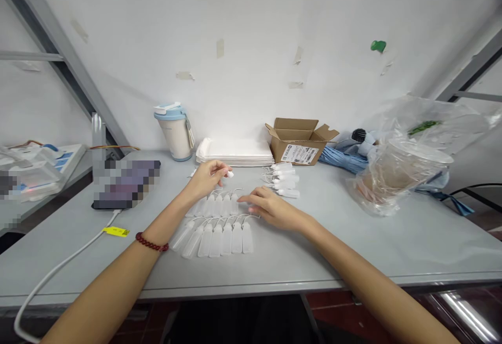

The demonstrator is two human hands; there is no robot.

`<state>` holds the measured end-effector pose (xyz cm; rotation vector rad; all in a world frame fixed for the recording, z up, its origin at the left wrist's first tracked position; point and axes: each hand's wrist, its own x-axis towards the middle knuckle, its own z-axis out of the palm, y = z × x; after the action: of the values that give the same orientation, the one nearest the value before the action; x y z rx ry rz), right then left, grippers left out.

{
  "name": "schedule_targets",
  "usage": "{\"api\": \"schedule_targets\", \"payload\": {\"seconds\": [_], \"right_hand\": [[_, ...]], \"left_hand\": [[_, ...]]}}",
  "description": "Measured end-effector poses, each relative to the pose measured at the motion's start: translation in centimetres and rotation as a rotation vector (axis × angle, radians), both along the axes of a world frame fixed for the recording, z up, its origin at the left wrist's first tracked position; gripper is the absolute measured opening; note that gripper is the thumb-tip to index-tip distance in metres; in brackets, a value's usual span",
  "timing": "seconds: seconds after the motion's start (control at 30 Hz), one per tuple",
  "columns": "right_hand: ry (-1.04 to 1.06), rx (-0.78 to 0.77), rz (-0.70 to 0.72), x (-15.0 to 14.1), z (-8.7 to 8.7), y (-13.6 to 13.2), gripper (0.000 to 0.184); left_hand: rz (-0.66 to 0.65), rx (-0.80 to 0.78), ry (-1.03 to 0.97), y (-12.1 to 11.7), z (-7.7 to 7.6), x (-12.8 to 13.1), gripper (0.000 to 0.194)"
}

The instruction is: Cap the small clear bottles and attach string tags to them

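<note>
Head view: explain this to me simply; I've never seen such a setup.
There is no machine here, just a person's two bare hands. The single picture comes from a camera worn on that person's head, looking forward and down, so the forearms enter from below.

On the grey table lie a front row of small pale bottles with thin white tubes, a similar back row, and more in a group to the right. Behind stand a cup, a white stack and an open cardboard box.

The left hand pinches a small white piece. The right hand reaches to the back row's right end; whether it touches is unclear.
</note>
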<state>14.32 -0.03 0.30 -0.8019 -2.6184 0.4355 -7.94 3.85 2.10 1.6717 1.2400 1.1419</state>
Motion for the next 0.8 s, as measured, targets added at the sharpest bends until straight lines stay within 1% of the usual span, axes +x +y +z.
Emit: {"api": "schedule_targets", "payload": {"seconds": [0.13, 0.23, 0.3, 0.43, 0.57, 0.67, 0.8], "right_hand": [[-0.046, -0.003, 0.032, -0.6, -0.3, -0.2, 0.036], [-0.062, -0.016, 0.021, -1.1, -0.3, -0.3, 0.036], [-0.065, -0.023, -0.023, -1.2, -0.4, -0.2, 0.035], [-0.083, -0.021, -0.175, -0.5, -1.1, 0.9, 0.031], [-0.037, -0.003, -0.271, 0.2, -1.7, 1.8, 0.026], [0.014, 0.023, -0.270, 0.2, -1.5, 1.7, 0.023], [0.122, 0.067, -0.207, -0.4, -0.7, 0.7, 0.022]], "left_hand": [[-0.022, -0.028, -0.039, -0.2, 0.3, 0.1, 0.029], [-0.046, -0.036, -0.059, -0.2, 0.3, 0.1, 0.028], [-0.049, -0.038, -0.066, -0.2, 0.2, 0.1, 0.029], [-0.055, -0.039, -0.063, -0.2, 0.0, 0.2, 0.030], [-0.104, -0.058, -0.022, -0.1, -0.3, 0.2, 0.027], [-0.119, -0.077, -0.021, 0.0, -0.5, 0.1, 0.027], [-0.113, -0.102, -0.070, 0.0, -0.5, 0.1, 0.029]]}}
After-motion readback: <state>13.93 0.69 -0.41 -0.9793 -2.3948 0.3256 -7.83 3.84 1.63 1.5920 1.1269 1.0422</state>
